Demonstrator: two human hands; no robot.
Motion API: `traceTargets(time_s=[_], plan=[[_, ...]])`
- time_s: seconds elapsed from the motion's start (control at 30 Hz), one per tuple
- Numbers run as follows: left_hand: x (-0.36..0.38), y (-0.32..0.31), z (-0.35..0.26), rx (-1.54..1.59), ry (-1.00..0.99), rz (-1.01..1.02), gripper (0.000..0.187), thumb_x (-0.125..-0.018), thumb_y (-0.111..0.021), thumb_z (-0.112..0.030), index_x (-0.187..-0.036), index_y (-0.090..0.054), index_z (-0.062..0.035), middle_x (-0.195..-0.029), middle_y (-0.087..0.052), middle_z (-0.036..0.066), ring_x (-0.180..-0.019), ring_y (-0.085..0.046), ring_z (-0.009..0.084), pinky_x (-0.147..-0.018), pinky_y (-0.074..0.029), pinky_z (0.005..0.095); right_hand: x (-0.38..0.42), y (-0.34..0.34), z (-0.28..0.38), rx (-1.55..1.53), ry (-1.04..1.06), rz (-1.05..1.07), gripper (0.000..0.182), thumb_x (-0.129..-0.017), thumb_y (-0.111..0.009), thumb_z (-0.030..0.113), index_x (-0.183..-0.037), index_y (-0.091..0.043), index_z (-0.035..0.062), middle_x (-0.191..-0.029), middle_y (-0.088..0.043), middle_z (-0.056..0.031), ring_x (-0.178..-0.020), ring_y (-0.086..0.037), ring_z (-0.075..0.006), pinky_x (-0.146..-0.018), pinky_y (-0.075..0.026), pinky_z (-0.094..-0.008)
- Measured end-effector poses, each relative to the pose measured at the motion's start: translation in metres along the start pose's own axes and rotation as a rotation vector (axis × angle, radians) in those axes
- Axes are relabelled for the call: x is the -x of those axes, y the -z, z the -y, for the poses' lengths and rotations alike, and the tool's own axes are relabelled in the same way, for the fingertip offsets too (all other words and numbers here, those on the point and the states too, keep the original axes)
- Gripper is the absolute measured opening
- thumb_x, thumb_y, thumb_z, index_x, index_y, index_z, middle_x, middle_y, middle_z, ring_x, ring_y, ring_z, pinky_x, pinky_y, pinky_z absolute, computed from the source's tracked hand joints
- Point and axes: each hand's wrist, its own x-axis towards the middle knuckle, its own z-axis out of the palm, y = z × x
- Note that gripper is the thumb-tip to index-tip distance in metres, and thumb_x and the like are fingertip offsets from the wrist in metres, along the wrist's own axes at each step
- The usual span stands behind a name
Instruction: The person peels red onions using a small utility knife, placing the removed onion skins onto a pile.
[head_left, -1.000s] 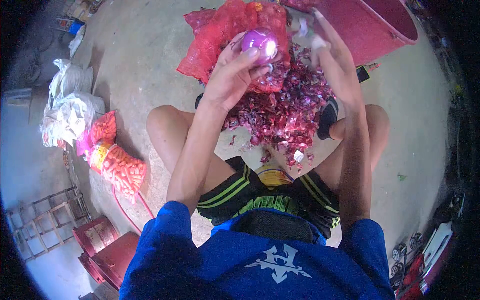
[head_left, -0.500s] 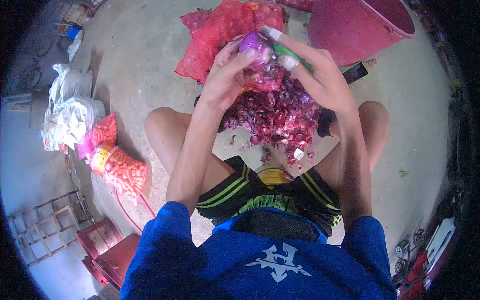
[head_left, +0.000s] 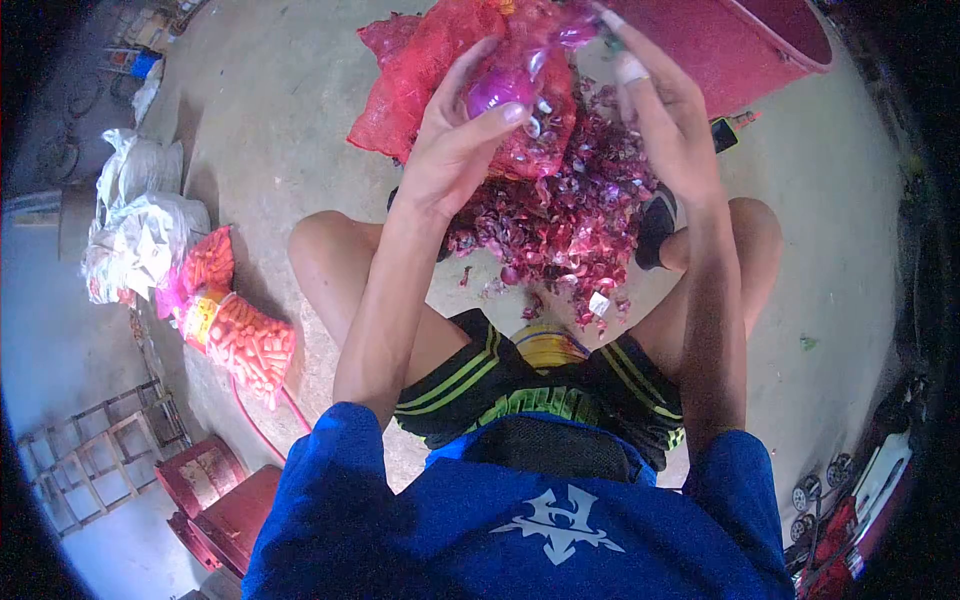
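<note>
**A:** What are the hands doing?

**B:** The left hand (head_left: 455, 150) is raised in front of the person, its fingers (head_left: 497, 117) curled around a shiny purple onion (head_left: 497, 92) and gripping it from below and the side. A strip of purple skin (head_left: 560, 40) stretches from the onion up to the right hand (head_left: 660, 120), whose fingertips pinch its far end. The right hand's other fingers are extended; two of them carry pale wraps.

**A:** Where is the onion in the scene?

**B:** It is held in the air above a heap of purple onion peelings (head_left: 570, 220) lying on the concrete floor (head_left: 280, 130) between the person's bare knees. Behind the onion sits a red mesh sack (head_left: 420, 70), and a red plastic tub (head_left: 740, 50) stands to the right of it.

**A:** Anything else nearby?

**B:** To the left on the floor lie an orange mesh bag (head_left: 235, 335) and crumpled white bags (head_left: 140, 220). A dark phone (head_left: 722, 134) lies beside the tub.
</note>
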Motion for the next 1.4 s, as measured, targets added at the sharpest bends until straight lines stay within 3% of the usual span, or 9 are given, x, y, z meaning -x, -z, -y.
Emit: traceTargets(time_s=[0.03, 0.33, 0.43, 0.57, 0.67, 0.9, 1.0, 1.13, 1.4], plan=[[0.0, 0.001, 0.0, 0.029, -0.023, 0.008, 0.082, -0.088, -0.078, 0.002, -0.159, -0.037, -0.0028, -0.14, -0.061, 0.013, -0.128, -0.062, 0.0221, -0.112, -0.049, 0.038, -0.002, 0.003, 0.0, -0.073, 0.029, -0.041, 0.05, -0.112, -0.048, 0.016, -0.159, -0.043, 0.0005, -0.093, -0.059, 0.0054, -0.072, -0.048, -0.0033, -0.064, -0.039, -0.0188], [-0.002, 0.014, -0.001, 0.046, -0.064, 0.022, 0.082, -0.087, -0.079, -0.003, -0.157, -0.038, -0.0024, -0.143, -0.058, 0.016, -0.132, -0.059, 0.027, -0.117, -0.044, 0.0414, 0.002, 0.037, -0.019, 0.016, -0.029, -0.261, 0.051, -0.109, -0.052, 0.02, -0.159, -0.047, 0.0067, -0.088, -0.061, 0.0019, -0.079, -0.052, -0.0071, -0.071, -0.042, -0.0235], [0.0, 0.008, -0.005, -0.009, -0.107, 0.001, 0.082, -0.082, -0.08, 0.007, -0.153, -0.041, 0.0006, -0.137, -0.061, 0.016, -0.127, -0.062, 0.0263, -0.115, -0.048, 0.0402, 0.009, 0.038, -0.028, 0.119, -0.145, 0.025, 0.048, -0.105, -0.057, 0.016, -0.15, -0.053, -0.0012, -0.12, -0.073, -0.0108, -0.097, -0.066, -0.0142, -0.091, -0.053, -0.0309], [0.0, 0.002, -0.006, -0.457, -0.261, -0.042, 0.086, -0.074, -0.089, 0.007, -0.148, -0.046, -0.0001, -0.139, -0.061, 0.016, -0.126, -0.064, 0.0252, -0.108, -0.054, 0.0386, 0.01, 0.021, -0.007, 0.133, -0.204, 0.097, 0.053, -0.103, -0.06, 0.019, -0.152, -0.052, 0.0007, -0.116, -0.073, -0.0114, -0.089, -0.066, -0.0148, -0.085, -0.055, -0.033], [0.0, 0.001, -0.006, -0.541, -0.279, -0.037, 0.089, -0.073, -0.087, 0.008, -0.15, -0.044, -0.0011, -0.142, -0.059, 0.02, -0.131, -0.06, 0.0268, -0.109, -0.055, 0.0405, 0.009, 0.015, 0.017, 0.275, 0.109, 0.321, 0.057, -0.098, -0.057, 0.007, -0.154, -0.049, 0.0014, -0.134, -0.07, -0.0173, -0.107, -0.071, -0.0248, -0.1, -0.053, -0.0368], [0.001, -0.003, -0.006, -0.539, -0.248, -0.062, 0.092, -0.07, -0.093, 0.002, -0.148, -0.047, -0.0027, -0.137, -0.063, 0.017, -0.124, -0.064, 0.0246, -0.109, -0.054, 0.0392, 0.008, 0.008, 0.024, 0.351, 0.1, 0.517, 0.053, -0.098, -0.062, 0.006, -0.15, -0.054, 0.0014, -0.134, -0.069, -0.022, -0.114, -0.072, -0.0305, -0.099, -0.053, -0.0397], [0.001, -0.002, -0.006, -0.51, -0.213, -0.066, 0.09, -0.071, -0.092, 0.003, -0.148, -0.046, -0.0015, -0.136, -0.063, 0.017, -0.123, -0.065, 0.0245, -0.108, -0.054, 0.0396, 0.004, 0.003, 0.004, 0.419, 0.336, 0.166, 0.05, -0.099, -0.062, 0.013, -0.148, -0.058, 0.0077, -0.12, -0.074, -0.0208, -0.104, -0.075, -0.0375, -0.087, -0.056, -0.0421], [0.002, -0.003, -0.007, -0.144, -0.115, 0.014, 0.087, -0.077, -0.083, 0.003, -0.153, -0.042, -0.0017, -0.144, -0.057, 0.018, -0.131, -0.06, 0.0281, -0.114, -0.048, 0.0425, 0.007, 0.016, 0.002, 0.185, -0.077, -0.003, 0.05, -0.105, -0.056, 0.01, -0.155, -0.052, 0.0048, -0.12, -0.071, -0.0033, -0.088, -0.057, -0.0109, -0.083, -0.05, -0.0271], [0.003, -0.003, -0.008, 0.145, -0.039, 0.147, 0.096, -0.075, -0.077, 0.0, -0.16, -0.034, -0.0042, -0.161, -0.042, 0.021, -0.147, -0.046, 0.0351, -0.123, -0.036, 0.0465, 0.009, 0.02, 0.013, 0.234, -0.09, 0.018, 0.056, -0.104, -0.059, 0.017, -0.157, -0.046, 0.0057, -0.103, -0.068, -0.0051, -0.08, -0.055, -0.0112, -0.079, -0.049, -0.0283]])
